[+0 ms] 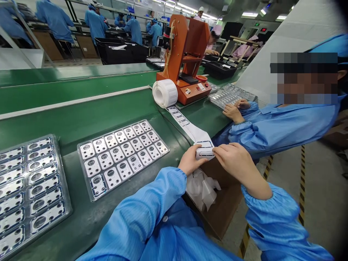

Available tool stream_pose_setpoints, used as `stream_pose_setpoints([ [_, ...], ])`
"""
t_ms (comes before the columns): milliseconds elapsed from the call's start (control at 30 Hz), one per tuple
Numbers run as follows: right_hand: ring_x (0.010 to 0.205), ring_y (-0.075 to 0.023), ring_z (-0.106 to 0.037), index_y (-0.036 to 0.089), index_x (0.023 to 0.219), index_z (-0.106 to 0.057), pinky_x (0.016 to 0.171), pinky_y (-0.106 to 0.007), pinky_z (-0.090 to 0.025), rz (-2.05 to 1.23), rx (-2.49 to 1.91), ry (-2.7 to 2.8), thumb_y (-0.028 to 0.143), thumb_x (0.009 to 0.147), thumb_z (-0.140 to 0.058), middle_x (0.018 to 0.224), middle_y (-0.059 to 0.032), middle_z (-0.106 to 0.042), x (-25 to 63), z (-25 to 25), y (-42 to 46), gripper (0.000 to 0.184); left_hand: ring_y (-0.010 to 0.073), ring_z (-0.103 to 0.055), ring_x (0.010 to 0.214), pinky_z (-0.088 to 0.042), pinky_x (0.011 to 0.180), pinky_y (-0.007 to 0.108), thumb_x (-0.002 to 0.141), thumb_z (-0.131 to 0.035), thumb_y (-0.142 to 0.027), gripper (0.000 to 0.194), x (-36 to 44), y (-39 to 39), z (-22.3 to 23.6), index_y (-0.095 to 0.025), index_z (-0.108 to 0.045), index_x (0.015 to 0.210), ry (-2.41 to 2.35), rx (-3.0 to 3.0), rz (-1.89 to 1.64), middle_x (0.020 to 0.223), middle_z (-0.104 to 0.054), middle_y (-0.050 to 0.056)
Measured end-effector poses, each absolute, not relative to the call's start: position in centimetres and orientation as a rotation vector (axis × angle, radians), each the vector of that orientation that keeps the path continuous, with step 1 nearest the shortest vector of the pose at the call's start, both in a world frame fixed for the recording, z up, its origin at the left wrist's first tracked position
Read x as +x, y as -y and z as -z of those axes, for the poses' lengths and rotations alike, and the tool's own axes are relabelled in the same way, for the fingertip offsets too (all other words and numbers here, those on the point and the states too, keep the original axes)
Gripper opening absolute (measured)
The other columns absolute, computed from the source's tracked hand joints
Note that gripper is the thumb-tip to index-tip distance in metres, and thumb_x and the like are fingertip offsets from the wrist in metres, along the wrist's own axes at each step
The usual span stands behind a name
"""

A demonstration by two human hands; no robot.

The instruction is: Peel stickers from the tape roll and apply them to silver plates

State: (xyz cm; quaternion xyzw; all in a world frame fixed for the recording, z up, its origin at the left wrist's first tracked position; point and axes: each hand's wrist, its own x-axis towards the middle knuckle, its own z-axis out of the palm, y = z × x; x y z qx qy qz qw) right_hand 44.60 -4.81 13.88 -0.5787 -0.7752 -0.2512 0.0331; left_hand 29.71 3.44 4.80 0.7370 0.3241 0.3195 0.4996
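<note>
- Factory floor, viewed over a long green conveyor bench; yellow-and-black hazard tape runs along the floor on the right.
- Left hand and right hand: both grasp, from either side, a white label strip at a small white oblong piece, just above the bench edge.
- Cardboard box: directly below the hands, beside the bench, holding crumpled clear film.
- Clear trays of silver metal plates: two, lying flat on the bench left of the hands.
- White roll: feeds the strip, and stands against an orange dispenser. Its panel label is too small to read.
- Co-worker's hands: on the right, at a further tray.
- Far end: workers in blue smocks and black bins.
</note>
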Motion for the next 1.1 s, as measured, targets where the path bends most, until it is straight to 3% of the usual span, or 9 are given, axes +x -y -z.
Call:
stream_pose_setpoints([
  [100,0.068,-0.0181,-0.058,0.016,0.081,-0.068,0.082,-0.034,-0.035,0.843,-1.787,2.411,0.011,0.093,-0.049,0.072,-0.0048,-0.066,43.9,-14.4,5.7,0.023,0.0236,-0.055,0.124,-0.044,0.106,0.036,0.079,-0.069,-0.014,0.066,29.6,-3.3,-4.4,-0.021,-0.046,0.140,-0.684,1.956,-0.728,0.135,-0.057,0.010],
  [267,0.068,-0.0188,-0.059,0.016,0.084,-0.068,0.090,-0.039,-0.036,0.911,-1.780,2.441,0.012,0.094,-0.049,0.073,-0.0036,-0.065,42.1,-15.5,7.8,0.022,0.0236,-0.063,0.108,-0.049,0.098,0.035,0.088,-0.063,-0.026,0.040,29.7,-3.2,-4.1,-0.020,-0.058,0.127,-0.734,2.061,-0.631,0.116,-0.065,0.009],
  [500,0.070,-0.0205,-0.062,0.019,0.088,-0.066,0.087,-0.040,-0.041,0.862,-1.679,2.353,0.018,0.098,-0.045,0.080,-0.0050,-0.071,40.7,-16.5,9.9,0.023,0.0302,-0.068,0.096,-0.053,0.084,0.037,0.079,-0.066,-0.062,0.088,27.7,-1.6,-5.8,-0.021,-0.033,0.149,-0.877,2.289,-0.405,0.105,-0.069,0.013],
  [567,0.074,-0.0228,-0.063,0.020,0.094,-0.065,0.082,-0.040,-0.044,0.720,-1.604,2.277,0.025,0.099,-0.045,0.086,-0.0065,-0.071,40.5,-16.0,10.0,0.022,0.0315,-0.068,0.093,-0.053,0.078,0.036,0.080,-0.066,-0.060,0.082,26.3,-0.7,-6.5,-0.020,-0.039,0.146,-0.929,2.356,-0.314,0.102,-0.069,0.015],
  [733,0.081,-0.0250,-0.065,0.025,0.099,-0.066,0.082,-0.042,-0.049,0.264,-1.525,1.973,0.033,0.096,-0.054,0.092,-0.0048,-0.070,38.8,-13.0,9.3,0.014,0.0325,-0.067,0.090,-0.053,0.070,0.038,0.087,-0.065,-0.042,0.047,21.3,1.2,-7.9,-0.015,-0.060,0.124,-0.997,2.410,-0.311,0.102,-0.068,0.017],
  [900,0.080,-0.0217,-0.065,0.024,0.095,-0.068,0.079,-0.038,-0.053,-0.020,-1.460,1.668,0.029,0.090,-0.066,0.089,-0.0032,-0.069,35.8,-9.8,8.0,0.007,0.0277,-0.064,0.100,-0.051,0.086,0.037,0.093,-0.056,-0.042,0.043,13.3,1.7,-9.5,-0.017,-0.060,0.127,-1.108,2.347,-0.431,0.108,-0.070,0.013],
  [1100,0.080,-0.0201,-0.065,0.022,0.090,-0.070,0.079,-0.036,-0.054,-0.380,-1.392,1.481,0.030,0.085,-0.071,0.088,-0.0028,-0.069,32.7,-6.0,6.5,0.009,0.0276,-0.055,0.106,-0.046,0.097,0.043,0.089,-0.064,-0.036,0.041,4.3,0.0,-9.4,-0.015,-0.061,0.124,-1.648,2.243,-0.428,0.110,-0.068,0.011],
])
